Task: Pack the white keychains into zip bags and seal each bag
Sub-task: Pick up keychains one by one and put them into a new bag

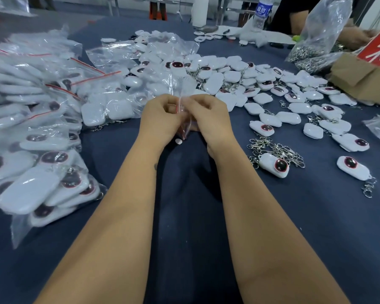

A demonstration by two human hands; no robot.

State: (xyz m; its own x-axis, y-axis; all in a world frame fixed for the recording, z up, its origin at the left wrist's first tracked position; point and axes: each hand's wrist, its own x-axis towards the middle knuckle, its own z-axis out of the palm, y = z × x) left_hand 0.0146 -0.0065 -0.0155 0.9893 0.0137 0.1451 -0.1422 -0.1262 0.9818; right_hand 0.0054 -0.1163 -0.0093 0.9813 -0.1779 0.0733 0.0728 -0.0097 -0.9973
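1. The left hand (160,119) and the right hand (208,119) meet above the dark blue cloth surface (184,216), and the fingers of both pinch one small clear plastic zip bag with a red seal strip (183,93) at its top edge.
2. Whether this bag already contains a keychain, I cannot tell.
3. Loose white rounded plastic keychains with dark oval faces (272,165) lie spread to the right and behind the hands.
4. A pile of filled clear bags (31,128) lies at the left.
5. A heap of silver metal clasps (279,150) lies near the right forearm.
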